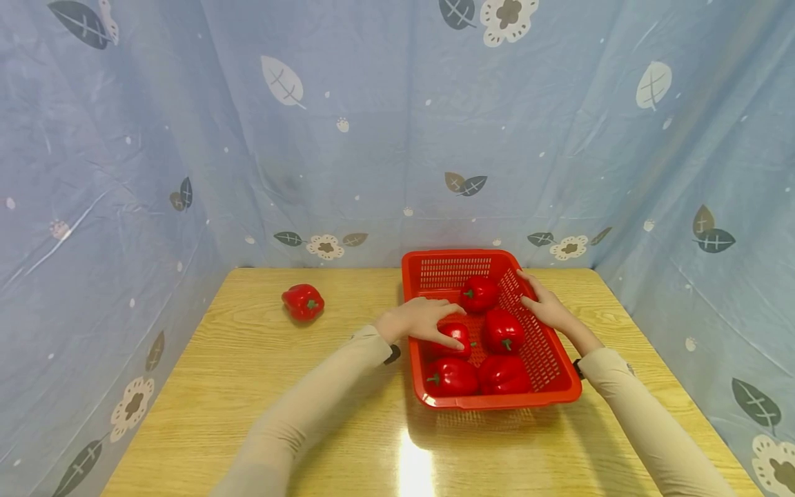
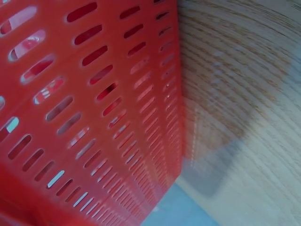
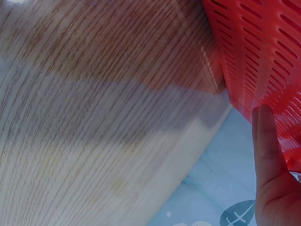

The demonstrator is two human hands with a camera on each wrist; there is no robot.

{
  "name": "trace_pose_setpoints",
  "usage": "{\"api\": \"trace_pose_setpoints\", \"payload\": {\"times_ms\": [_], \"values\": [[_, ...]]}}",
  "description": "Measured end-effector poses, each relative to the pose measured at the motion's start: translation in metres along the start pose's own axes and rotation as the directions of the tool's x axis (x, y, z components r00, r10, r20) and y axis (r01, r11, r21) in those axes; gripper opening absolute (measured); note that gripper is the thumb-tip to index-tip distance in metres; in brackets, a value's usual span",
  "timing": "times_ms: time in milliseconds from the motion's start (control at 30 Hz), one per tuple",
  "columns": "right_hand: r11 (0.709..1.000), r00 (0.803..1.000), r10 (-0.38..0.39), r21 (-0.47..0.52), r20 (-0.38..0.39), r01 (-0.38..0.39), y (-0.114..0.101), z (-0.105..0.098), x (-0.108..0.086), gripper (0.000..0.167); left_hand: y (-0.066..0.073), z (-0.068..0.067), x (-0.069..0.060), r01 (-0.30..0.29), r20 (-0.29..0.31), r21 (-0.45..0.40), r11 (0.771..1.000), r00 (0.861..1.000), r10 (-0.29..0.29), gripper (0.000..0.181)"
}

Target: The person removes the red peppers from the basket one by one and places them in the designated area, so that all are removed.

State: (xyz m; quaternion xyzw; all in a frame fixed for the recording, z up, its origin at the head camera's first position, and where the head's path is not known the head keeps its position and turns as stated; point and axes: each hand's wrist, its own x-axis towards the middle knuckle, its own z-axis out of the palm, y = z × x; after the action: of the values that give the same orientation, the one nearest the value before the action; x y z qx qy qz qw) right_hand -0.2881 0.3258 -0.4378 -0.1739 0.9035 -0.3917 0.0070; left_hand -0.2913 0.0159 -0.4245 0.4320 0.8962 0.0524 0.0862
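With the left hand [image 1: 425, 319] spread wide over a red pepper [image 1: 458, 333] inside the basket [image 1: 497, 402] and the right hand [image 1: 548, 308] straight-fingered at the basket's right wall, an uneven push could skid the basket across the tabletop [image 1: 248, 359], while a lone pepper [image 1: 302, 302] lies left of it.

The wood-grained counter [image 1: 211, 373] carries a red slotted basket [image 1: 497, 402]. At the basket's nine o'clock, well apart, lies one red pepper [image 1: 303, 302].
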Motion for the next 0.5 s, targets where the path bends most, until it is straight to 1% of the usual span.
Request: {"api": "trace_pose_setpoints", "payload": {"times_ms": [333, 500], "values": [[1.000, 1.000, 0.006, -0.014, 0.009, -0.005, 0.0018, 0.0004, -0.0004, 0.058, 0.0021, 0.0017, 0.0008, 0.014, 0.022, 0.055, 0.998, 1.000, -0.015, 0.080], [1.000, 1.000, 0.012, -0.016, 0.006, -0.012, 0.0000, -0.0001, -0.0002, 0.059, 0.0018, 0.0030, 0.0013, 0.015, 0.027, 0.062, 0.998, 1.000, -0.017, 0.079]]}}
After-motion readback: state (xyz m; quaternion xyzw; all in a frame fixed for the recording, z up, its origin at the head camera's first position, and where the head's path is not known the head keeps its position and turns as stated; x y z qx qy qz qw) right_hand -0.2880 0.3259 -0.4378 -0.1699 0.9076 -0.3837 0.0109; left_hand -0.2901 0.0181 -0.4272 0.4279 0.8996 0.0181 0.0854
